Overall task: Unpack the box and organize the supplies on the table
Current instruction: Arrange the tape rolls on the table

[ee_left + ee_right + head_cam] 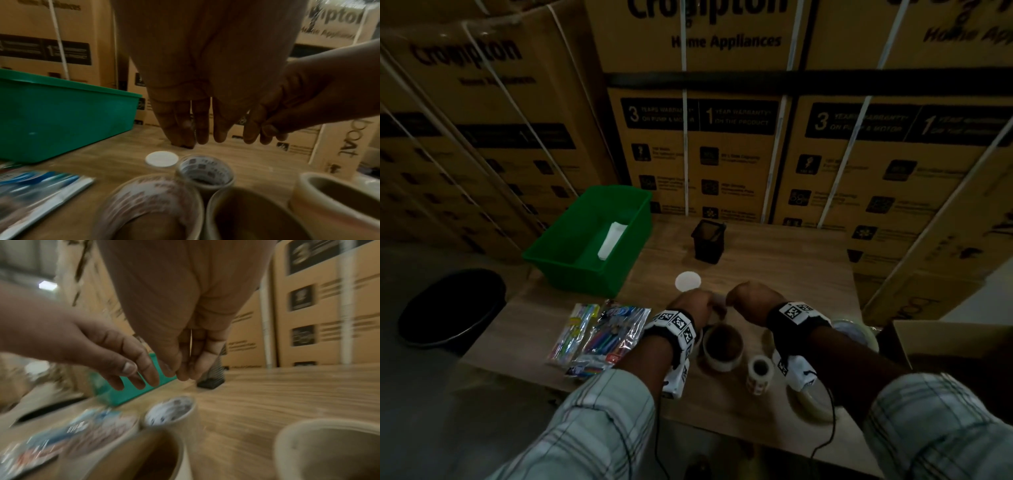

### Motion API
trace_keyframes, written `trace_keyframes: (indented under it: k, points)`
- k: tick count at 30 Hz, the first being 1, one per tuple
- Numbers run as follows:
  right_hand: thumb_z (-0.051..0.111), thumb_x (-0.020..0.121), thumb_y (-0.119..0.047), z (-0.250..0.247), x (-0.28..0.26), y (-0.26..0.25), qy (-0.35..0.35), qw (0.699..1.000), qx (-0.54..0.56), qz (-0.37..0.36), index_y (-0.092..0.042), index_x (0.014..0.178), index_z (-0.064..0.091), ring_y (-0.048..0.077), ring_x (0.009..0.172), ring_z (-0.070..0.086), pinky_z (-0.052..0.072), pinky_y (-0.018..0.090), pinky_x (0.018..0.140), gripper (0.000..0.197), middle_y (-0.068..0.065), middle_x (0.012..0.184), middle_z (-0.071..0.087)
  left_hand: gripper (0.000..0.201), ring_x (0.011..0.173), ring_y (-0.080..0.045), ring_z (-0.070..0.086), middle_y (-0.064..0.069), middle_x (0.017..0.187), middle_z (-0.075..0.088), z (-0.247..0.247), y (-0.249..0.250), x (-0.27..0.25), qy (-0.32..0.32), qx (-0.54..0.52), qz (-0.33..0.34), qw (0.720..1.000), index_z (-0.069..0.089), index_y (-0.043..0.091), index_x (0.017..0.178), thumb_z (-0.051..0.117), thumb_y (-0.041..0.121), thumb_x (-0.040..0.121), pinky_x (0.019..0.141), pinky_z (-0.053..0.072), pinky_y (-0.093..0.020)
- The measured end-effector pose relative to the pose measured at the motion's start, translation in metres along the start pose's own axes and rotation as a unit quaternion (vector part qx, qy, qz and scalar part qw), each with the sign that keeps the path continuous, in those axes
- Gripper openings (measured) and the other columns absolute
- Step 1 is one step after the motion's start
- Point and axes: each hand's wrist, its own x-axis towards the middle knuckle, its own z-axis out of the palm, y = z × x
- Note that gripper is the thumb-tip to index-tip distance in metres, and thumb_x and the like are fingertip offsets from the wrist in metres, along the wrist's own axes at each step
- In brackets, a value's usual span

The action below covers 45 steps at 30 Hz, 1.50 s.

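Both hands hover close together over the wooden table, beyond a cluster of tape rolls. My left hand points its fingers down, thumb against forefinger on a thin pale item seen edge-on. My right hand has its fingertips bunched on a thin pale edge. A pale patch shows between the hands; what it is stays unclear. Below them stand a wide tape roll, a small printed roll and a clear roll.
A white disc lies just beyond the hands, with a black pen holder farther back. A green bin holding a white item sits back left. Pen packets lie at the left, and an open cardboard box at the right.
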Motion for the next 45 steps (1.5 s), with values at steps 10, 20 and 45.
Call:
trace_keyframes:
  k: [10,20,45]
  points:
    - [0.048,0.091,-0.011,-0.001,-0.047,0.045,0.059,0.989,0.061,0.123,-0.022,0.112,0.067,0.026,0.106,0.063,0.052,0.039,0.089,0.030,0.005,0.120,0.065,0.035,0.119,-0.027,0.057,-0.006,0.131,0.060,0.015,0.040,0.056,-0.001,0.053,0.116,0.992,0.061,0.018,0.125,0.039,0.016,0.097,0.101,0.047,-0.039]
    - [0.057,0.087,-0.017,0.031,-0.124,0.080,0.092,0.957,0.066,0.267,-0.017,0.115,0.064,0.031,0.103,0.059,0.049,0.037,0.082,0.028,0.011,0.110,0.063,0.029,0.111,-0.027,0.061,-0.006,0.121,0.066,0.048,0.090,0.082,-0.091,0.077,0.229,0.966,0.062,0.020,0.119,0.049,0.022,0.093,0.094,0.050,-0.037]
    - [0.052,0.093,-0.030,0.044,-0.148,0.126,-0.021,0.966,-0.071,0.248,-0.027,0.130,0.052,0.029,0.119,0.041,0.038,0.042,0.093,0.038,0.003,0.129,0.056,0.044,0.113,-0.022,0.061,-0.004,0.132,0.060,0.074,0.107,0.099,-0.207,0.175,0.200,0.942,0.058,0.019,0.130,0.064,0.029,0.088,0.092,0.048,-0.031]
